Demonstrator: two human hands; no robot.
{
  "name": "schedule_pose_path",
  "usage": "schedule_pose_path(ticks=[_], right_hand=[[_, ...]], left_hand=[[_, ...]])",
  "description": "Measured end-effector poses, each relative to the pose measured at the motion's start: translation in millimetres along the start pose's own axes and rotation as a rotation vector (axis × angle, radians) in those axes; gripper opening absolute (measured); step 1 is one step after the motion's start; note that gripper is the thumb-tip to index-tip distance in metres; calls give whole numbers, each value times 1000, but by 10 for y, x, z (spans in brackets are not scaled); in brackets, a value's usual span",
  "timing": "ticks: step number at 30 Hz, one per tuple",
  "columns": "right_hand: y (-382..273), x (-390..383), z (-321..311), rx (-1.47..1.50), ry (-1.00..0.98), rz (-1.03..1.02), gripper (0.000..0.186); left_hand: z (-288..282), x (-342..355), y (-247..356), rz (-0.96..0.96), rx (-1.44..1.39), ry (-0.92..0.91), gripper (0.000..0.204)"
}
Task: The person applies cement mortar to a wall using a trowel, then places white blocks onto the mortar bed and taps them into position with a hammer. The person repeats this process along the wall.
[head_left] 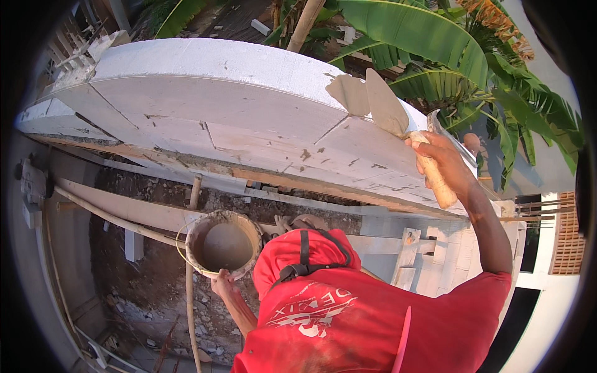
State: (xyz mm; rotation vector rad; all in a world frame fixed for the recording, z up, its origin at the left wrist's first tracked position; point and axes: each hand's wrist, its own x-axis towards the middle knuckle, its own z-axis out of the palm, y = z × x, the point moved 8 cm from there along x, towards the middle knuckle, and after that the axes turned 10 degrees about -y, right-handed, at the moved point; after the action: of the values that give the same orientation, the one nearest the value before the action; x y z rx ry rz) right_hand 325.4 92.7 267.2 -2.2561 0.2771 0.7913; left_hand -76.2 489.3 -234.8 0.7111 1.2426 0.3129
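Note:
My right hand (pixel 444 163) is closed around the wooden handle of a trowel (pixel 385 105), held over the top of a white block wall (pixel 205 57). The pointed blade lies beside a patch of wet grey mortar (pixel 348 94) on the top face, right of the wall's middle. Lower down, my left hand (pixel 225 284) grips the near rim of a bucket (pixel 194 245). Grey mortar (pixel 227 244) shows inside it, and a thin wire handle hangs at its left side. The fingers under the rim are partly hidden.
Wooden poles (pixel 115 219) and a plank (pixel 149 198) cross below the wall, above a rubble-strewn floor (pixel 149 298). Banana leaves (pixel 423 31) hang close behind the wall at the right. Stacked pale blocks (pixel 444 258) stand at the lower right.

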Motion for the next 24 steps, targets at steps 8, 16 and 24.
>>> schedule_pose_path(ticks=[8,16,24], right_hand=[[-633,106,159,-217,-36,-285,45],[-643,206,252,-477,-4,-225,46],[300,-55,-242,12,5,-21,41]], left_hand=[[52,37,1,10,-58,-59,27],[74,-41,72,19,-32,-35,24],[148,1,110,3,7,-18,19]])
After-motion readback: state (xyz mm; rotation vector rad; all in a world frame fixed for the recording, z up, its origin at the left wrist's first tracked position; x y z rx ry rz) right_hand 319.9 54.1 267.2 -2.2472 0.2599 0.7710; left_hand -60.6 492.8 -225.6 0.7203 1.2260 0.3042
